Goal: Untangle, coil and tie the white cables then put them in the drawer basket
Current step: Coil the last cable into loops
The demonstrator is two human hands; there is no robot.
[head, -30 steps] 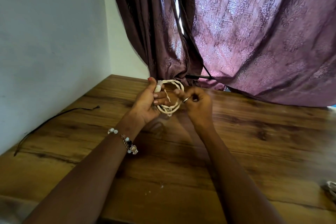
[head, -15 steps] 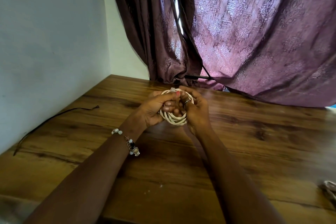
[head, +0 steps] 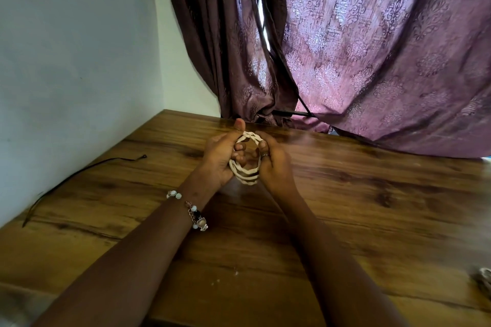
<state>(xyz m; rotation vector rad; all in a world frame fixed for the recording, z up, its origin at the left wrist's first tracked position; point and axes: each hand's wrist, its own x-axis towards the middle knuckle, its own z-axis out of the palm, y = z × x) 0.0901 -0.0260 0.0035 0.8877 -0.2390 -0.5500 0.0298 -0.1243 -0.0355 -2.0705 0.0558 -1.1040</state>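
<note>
A white cable (head: 245, 176) is wound into a small coil of several loops and held above the wooden table (head: 358, 207). My left hand (head: 221, 154) grips the coil's left side, thumb raised along its top. My right hand (head: 273, 164), with a ring on one finger, holds the right side, fingers curled round the loops. Fingertips of both hands show through the coil's middle. No drawer basket is in view.
A thin black cord (head: 79, 172) lies on the table by the left wall. Purple curtains (head: 372, 61) hang behind the table. Something pale, perhaps another cable (head: 485, 275), is cut off at the right edge.
The coil was bunched tight between both hands half a second ago; now it is spread into a wider ring, and both hands have dropped slightly towards me.
</note>
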